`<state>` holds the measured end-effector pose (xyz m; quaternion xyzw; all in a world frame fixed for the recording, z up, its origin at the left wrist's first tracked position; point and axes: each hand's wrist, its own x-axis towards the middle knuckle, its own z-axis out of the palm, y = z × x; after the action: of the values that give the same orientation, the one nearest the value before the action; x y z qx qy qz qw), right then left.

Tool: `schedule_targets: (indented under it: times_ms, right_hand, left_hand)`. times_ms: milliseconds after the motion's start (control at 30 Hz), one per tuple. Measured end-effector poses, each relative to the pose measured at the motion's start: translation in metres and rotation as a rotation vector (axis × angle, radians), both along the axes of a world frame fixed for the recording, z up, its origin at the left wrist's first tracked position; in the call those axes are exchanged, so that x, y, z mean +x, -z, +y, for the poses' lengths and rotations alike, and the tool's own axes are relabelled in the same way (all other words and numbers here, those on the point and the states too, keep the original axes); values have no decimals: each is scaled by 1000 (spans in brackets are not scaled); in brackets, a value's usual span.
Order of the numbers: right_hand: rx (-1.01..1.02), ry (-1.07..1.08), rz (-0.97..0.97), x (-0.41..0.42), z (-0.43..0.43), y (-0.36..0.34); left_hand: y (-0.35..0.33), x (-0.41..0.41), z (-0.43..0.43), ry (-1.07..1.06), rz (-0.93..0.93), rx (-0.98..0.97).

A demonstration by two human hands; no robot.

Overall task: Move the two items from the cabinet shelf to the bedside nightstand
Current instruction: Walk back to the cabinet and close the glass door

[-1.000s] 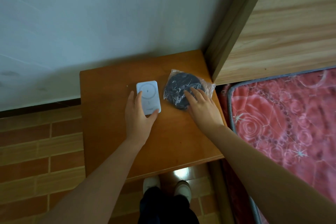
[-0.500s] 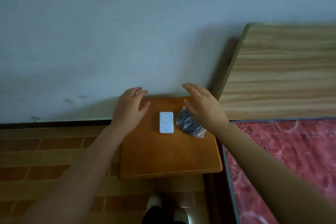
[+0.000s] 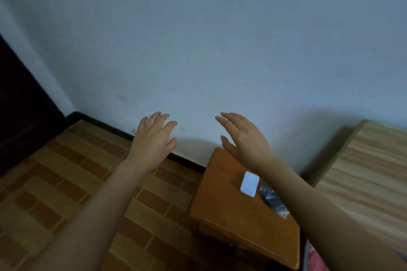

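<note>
A dim pale wall [image 3: 198, 39] meets a brick-patterned floor [image 3: 66, 182] at a black skirting [image 3: 105, 126]; a light wooden headboard [image 3: 370, 174] stands right.

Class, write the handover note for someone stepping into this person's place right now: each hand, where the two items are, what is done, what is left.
Left hand: open, empty, raised over the floor.
Right hand: open, empty, raised above the nightstand's far edge.
White rectangular device: lying flat on the nightstand.
Dark item in a clear plastic bag: on the nightstand beside the device, partly hidden by the right forearm.
Done: both items are on the nightstand.
Left: nothing visible; the cabinet shelf is out of view.
</note>
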<state>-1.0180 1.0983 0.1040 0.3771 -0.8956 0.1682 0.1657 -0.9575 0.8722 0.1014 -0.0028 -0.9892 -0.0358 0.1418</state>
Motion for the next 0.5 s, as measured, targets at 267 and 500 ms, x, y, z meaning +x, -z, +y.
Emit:
schedule_targets:
  times_ms: [267,500]
  right_hand:
    - [49,-364,53,48,-161,-33]
    - [-23,-693,36,153,-326,-49]
  left_hand:
    - [-21,136,-128,-396,70,22]
    - [-49,299,-238,-752,157,-22]
